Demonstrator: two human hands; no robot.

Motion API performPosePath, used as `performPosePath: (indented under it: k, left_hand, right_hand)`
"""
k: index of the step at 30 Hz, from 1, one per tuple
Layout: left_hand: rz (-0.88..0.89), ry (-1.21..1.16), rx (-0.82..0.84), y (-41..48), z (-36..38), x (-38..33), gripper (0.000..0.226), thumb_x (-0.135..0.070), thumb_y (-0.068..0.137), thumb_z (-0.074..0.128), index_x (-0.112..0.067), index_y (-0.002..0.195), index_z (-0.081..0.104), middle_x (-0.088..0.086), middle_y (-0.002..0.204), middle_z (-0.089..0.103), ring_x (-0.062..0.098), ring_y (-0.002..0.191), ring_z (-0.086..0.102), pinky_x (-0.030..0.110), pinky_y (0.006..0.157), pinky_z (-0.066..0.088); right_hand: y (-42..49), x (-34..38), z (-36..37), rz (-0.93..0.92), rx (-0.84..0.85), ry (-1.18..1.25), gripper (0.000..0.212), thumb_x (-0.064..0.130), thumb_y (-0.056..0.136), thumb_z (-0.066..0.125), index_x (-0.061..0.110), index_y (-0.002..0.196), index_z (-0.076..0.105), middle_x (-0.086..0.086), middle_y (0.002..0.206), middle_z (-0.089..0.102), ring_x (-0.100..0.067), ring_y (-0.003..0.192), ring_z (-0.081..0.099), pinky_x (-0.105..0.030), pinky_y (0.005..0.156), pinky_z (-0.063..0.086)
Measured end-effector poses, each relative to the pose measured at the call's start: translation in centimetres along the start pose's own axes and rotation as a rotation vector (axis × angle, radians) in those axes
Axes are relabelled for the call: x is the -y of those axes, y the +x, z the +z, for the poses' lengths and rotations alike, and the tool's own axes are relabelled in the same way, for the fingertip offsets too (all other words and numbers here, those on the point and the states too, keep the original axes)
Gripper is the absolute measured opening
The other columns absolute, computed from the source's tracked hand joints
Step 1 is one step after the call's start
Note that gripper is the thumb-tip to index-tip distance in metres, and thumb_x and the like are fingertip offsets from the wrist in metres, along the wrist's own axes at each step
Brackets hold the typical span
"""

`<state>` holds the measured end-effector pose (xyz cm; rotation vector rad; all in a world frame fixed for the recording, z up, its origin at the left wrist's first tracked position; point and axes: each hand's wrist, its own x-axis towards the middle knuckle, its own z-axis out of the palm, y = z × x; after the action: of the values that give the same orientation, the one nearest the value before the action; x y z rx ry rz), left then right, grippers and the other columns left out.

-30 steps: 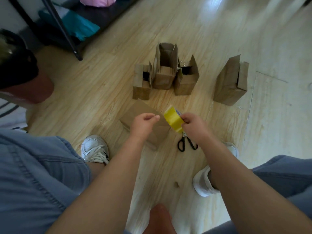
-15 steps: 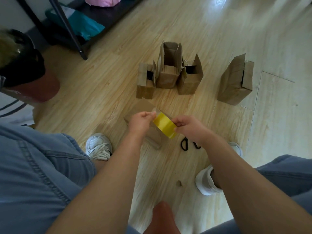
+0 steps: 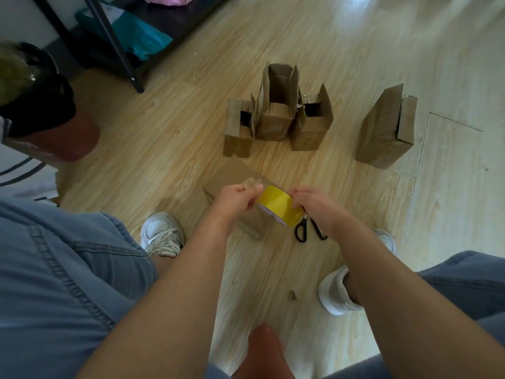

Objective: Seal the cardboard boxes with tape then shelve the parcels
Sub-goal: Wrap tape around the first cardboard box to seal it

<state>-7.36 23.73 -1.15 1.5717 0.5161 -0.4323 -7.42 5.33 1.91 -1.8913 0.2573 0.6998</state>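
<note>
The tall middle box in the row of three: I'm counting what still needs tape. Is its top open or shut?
Open. The tall middle box has its flaps standing up, and the hollow inside shows between them.

Home room, by the look — pale wood-plank floor (image 3: pixel 341 64) under the fingers (image 3: pixel 247 196), black shelf rack (image 3: pixel 114 47) with a teal bag (image 3: pixel 142 36) well beyond them.

Tape roll (image 3: pixel 278 205) betw. fingers (image 3: pixel 296 194): glossy yellow plastic film; strip (image 3: pixel 252 183) at left fingertips (image 3: pixel 252 204) clear, shiny. Box (image 3: pixel 232 173) under fingers: matt brown cardboard; boxes (image 3: pixel 276 121) beyond them same, edges rough. Floor (image 3: pixel 164 138): smooth wood-look laminate, slight sheen. Scissors (image 3: pixel 310 232) by right fingers: black plastic handles. Trousers (image 3: pixel 68 269): matt denim. Shoe (image 3: pixel 161 233): matt white, cloth laces.
</note>
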Motion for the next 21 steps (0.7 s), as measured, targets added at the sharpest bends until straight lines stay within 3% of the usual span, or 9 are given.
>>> performPosePath:
  k: [3, 6, 10, 13, 17, 21]
  left_hand:
    - [0.001, -0.003, -0.033, 0.2, 0.0, 0.4, 0.024, -0.01, 0.097, 0.058, -0.013, 0.076, 0.069, 0.005, 0.074, 0.065, 0.016, 0.068, 0.058, 0.027, 0.07, 0.051]
    - [0.015, 0.056, -0.057, 0.1, 0.1, 0.5, 0.029, -0.011, 0.1, 0.053, -0.013, 0.074, 0.067, 0.005, 0.072, 0.064, 0.018, 0.064, 0.06, 0.026, 0.064, 0.05]
    - [0.049, 0.148, -0.152, 0.3, -0.1, 0.6, 0.034, -0.013, 0.098, 0.055, -0.017, 0.066, 0.066, 0.001, 0.064, 0.063, 0.02, 0.061, 0.062, 0.034, 0.067, 0.054]
    - [0.091, 0.223, -0.248, 0.0, 0.1, 0.7, 0.036, -0.02, 0.097, 0.056, -0.022, 0.062, 0.064, 0.0, 0.063, 0.065, 0.028, 0.068, 0.068, 0.044, 0.077, 0.057]
    - [0.152, 0.188, -0.38, -0.3, -0.2, -0.4, 0.034, -0.025, 0.099, 0.054, -0.024, 0.067, 0.065, -0.001, 0.065, 0.066, 0.022, 0.071, 0.068, 0.042, 0.077, 0.057]
    - [0.15, 0.177, -0.369, 0.2, -1.0, -1.2, 0.031, -0.025, 0.1, 0.052, -0.022, 0.073, 0.068, 0.001, 0.075, 0.07, 0.024, 0.076, 0.069, 0.043, 0.08, 0.056]
  right_hand:
    - [-0.2, -0.1, 0.3, 0.022, 0.034, -0.059, 0.007, 0.008, 0.088, 0.063, 0.014, 0.088, 0.06, 0.003, 0.076, 0.058, -0.011, 0.073, 0.053, -0.024, 0.065, 0.04]
    - [-0.1, -0.3, 0.8, 0.036, 0.092, -0.133, 0.011, 0.022, 0.09, 0.072, 0.018, 0.096, 0.065, -0.001, 0.091, 0.067, -0.012, 0.081, 0.062, -0.024, 0.072, 0.047]
    - [-0.1, -0.1, 1.3, -0.029, 0.091, -0.15, 0.027, 0.032, 0.092, 0.07, 0.008, 0.102, 0.071, -0.002, 0.084, 0.064, -0.012, 0.075, 0.06, -0.026, 0.07, 0.045]
    - [0.0, 0.4, 1.4, -0.058, 0.057, -0.161, 0.035, 0.033, 0.09, 0.073, 0.0, 0.099, 0.069, -0.005, 0.08, 0.06, -0.015, 0.072, 0.056, -0.027, 0.064, 0.043]
    - [0.7, -0.2, 1.9, -0.052, -0.078, -0.346, 0.045, 0.048, 0.089, 0.069, 0.005, 0.076, 0.061, -0.006, 0.065, 0.056, -0.016, 0.06, 0.055, -0.035, 0.06, 0.045]
    - [0.3, -0.3, 1.6, 0.047, -0.069, -0.203, 0.052, 0.06, 0.082, 0.071, 0.009, 0.073, 0.06, -0.005, 0.061, 0.058, -0.012, 0.05, 0.056, -0.025, 0.055, 0.041]
